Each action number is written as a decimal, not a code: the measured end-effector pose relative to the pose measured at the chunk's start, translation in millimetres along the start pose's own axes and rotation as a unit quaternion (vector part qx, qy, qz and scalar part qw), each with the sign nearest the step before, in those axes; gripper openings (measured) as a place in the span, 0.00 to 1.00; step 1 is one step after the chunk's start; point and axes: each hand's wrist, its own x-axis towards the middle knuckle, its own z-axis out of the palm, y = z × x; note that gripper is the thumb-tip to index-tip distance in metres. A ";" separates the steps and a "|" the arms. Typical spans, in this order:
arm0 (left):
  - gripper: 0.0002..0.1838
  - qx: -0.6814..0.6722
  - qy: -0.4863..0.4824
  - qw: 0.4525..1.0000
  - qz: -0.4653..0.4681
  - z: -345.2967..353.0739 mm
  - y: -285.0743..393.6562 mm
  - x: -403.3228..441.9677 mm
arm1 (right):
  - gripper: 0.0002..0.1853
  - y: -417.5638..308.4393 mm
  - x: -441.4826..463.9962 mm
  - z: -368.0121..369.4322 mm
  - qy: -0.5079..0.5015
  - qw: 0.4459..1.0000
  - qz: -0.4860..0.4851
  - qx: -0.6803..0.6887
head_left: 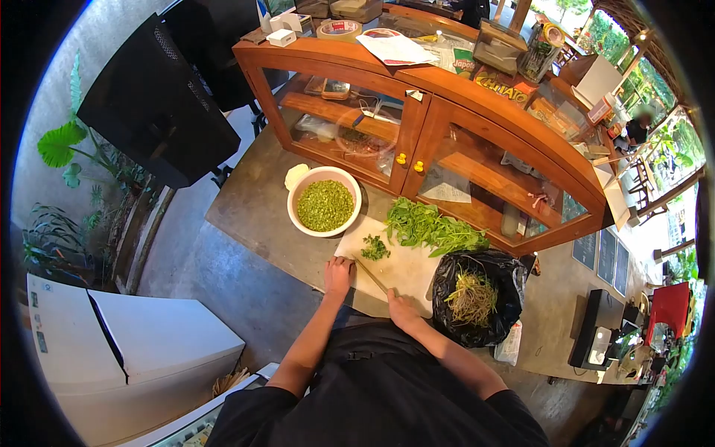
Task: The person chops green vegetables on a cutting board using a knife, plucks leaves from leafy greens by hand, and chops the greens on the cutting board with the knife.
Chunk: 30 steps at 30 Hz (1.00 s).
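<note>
Fingers (pixel 392 295) of the right hand (pixel 403 311) wrap the knife (pixel 371 275), angled over the cutting board (pixel 410 267); those of the left hand (pixel 339 276) bend near its tip, whether pinching I cannot tell. Chopped greens (pixel 375 247) lie beyond it, between bowl (pixel 293 215) and leafy stems (pixel 432 227).

The single head view looked steeply down from the wearer's head, over the chest and forearms to the cutting board (pixel 413 277). It faced forward to the glass-doored cabinet (pixel 417 119), close above the counter (pixel 257 216); no second view shared the scene.
</note>
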 end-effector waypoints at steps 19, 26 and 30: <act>0.06 -0.013 -0.002 0.999 -0.031 -1.5 0.6 4.3 | 0.13 -20.5 -23.7 -37.8 -0.046 0.999 0.022 0.018; 0.05 -0.017 -0.005 0.999 -0.028 1.1 -2.7 5.1 | 0.11 -14.3 -3.4 -5.1 -0.031 0.999 0.026 -0.001; 0.05 -0.010 -0.008 0.999 -0.030 0.1 -1.6 2.3 | 0.09 -7.0 10.7 11.4 0.008 1.000 0.007 0.014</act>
